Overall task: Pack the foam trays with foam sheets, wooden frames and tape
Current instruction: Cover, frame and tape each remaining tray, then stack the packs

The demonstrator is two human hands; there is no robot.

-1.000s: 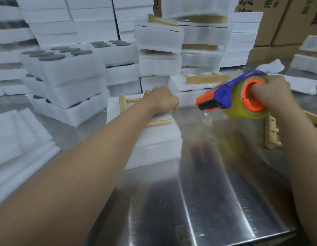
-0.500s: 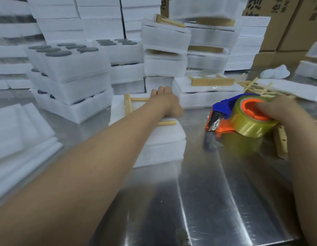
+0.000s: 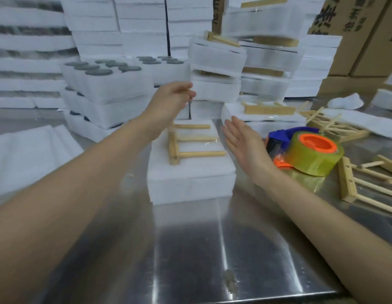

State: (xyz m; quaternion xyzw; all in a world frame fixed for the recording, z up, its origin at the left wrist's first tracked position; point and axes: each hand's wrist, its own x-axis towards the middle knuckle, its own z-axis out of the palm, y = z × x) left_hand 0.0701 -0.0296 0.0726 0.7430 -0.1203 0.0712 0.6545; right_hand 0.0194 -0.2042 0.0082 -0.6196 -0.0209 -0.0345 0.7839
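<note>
One pale wooden frame (image 3: 175,148) atop one white foam tray stack (image 3: 190,178), centre: bar running near-to-far, three dowels pointing right. Left hand (image 3: 168,99) raised, right hand (image 3: 243,143) flat, both released, empty; one yellow tape roll (image 3: 311,159) beside

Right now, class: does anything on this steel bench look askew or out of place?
The top white foam pack on the middle stack behind sits tilted, not square with those below. Pale wooden frames lie in a loose criss-cross heap far right.
</note>
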